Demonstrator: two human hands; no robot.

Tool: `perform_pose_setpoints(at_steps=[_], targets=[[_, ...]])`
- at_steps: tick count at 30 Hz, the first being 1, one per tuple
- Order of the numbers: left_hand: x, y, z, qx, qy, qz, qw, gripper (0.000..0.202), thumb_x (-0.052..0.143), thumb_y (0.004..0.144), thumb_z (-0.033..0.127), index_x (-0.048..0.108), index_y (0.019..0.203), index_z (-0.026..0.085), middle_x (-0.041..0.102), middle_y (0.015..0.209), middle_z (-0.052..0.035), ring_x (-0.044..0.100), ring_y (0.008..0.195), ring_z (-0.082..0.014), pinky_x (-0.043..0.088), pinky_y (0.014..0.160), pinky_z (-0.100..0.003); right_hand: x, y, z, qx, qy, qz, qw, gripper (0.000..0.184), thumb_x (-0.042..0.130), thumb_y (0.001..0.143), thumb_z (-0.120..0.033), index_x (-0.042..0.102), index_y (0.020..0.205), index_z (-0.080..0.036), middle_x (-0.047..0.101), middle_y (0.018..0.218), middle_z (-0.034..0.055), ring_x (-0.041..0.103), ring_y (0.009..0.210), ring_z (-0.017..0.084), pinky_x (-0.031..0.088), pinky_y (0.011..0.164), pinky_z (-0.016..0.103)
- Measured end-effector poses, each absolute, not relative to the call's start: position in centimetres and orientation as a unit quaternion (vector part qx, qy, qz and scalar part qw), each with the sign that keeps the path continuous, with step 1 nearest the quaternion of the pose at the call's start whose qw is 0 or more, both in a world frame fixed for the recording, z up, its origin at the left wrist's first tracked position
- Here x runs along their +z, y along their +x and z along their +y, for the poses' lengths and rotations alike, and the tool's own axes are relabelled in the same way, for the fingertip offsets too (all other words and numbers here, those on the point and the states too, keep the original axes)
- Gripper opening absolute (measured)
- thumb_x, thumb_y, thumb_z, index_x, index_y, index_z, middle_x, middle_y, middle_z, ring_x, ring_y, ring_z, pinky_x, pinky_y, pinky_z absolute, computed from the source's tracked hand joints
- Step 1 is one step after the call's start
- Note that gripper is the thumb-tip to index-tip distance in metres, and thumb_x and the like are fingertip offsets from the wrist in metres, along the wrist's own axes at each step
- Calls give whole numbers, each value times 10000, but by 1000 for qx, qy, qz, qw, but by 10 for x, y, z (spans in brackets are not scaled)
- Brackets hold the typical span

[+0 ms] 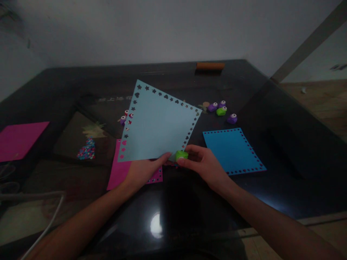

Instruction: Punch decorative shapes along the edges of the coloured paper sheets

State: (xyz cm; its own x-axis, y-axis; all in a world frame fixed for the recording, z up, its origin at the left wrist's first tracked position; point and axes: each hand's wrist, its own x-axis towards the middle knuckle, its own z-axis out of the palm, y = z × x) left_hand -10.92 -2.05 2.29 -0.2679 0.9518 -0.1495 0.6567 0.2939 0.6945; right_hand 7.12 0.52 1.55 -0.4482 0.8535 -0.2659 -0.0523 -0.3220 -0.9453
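My left hand (pixel 145 169) pinches the near edge of a pale blue paper sheet (pixel 157 124) and holds it up above the dark table. Stars and hearts are punched along the sheet's borders. My right hand (pixel 202 162) grips a small green paper punch (pixel 181 155) clamped on the sheet's near corner. Under the sheet lies a pink punched sheet (pixel 119 171).
A darker blue sheet (pixel 233 150) with punched edges lies to the right. Purple and green punches (pixel 222 110) cluster behind it, more small punches (pixel 126 117) sit left. A magenta sheet (pixel 18 139) lies far left, paper confetti (pixel 86 150) beside it, an orange stick (pixel 210 65) at the back.
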Motion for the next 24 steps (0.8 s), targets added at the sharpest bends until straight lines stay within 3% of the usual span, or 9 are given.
perform_pose_setpoints(at_steps=[7,16,24], targets=[[24,-108,-20,290,551,724,296,266,589,717,456,668,847,237,740,855,-53,622,1039,-292,415,988,-437,17,70,5,694,-425,-486,319,252,769,623,-284,665,833,-190,711,820,24,653,770,177,499,749,330],[26,-106,-20,284,547,727,304,287,569,710,448,669,864,226,737,818,-47,638,998,-281,447,941,-396,15,71,6,695,-412,-495,319,242,762,641,-303,664,829,-186,709,802,21,653,777,181,497,756,327],[27,-105,-20,294,549,715,318,276,560,716,457,673,854,247,735,805,-51,634,998,-308,416,982,-453,15,70,7,700,-411,-489,320,254,762,638,-299,671,850,-192,715,839,26,650,774,172,499,777,337]])
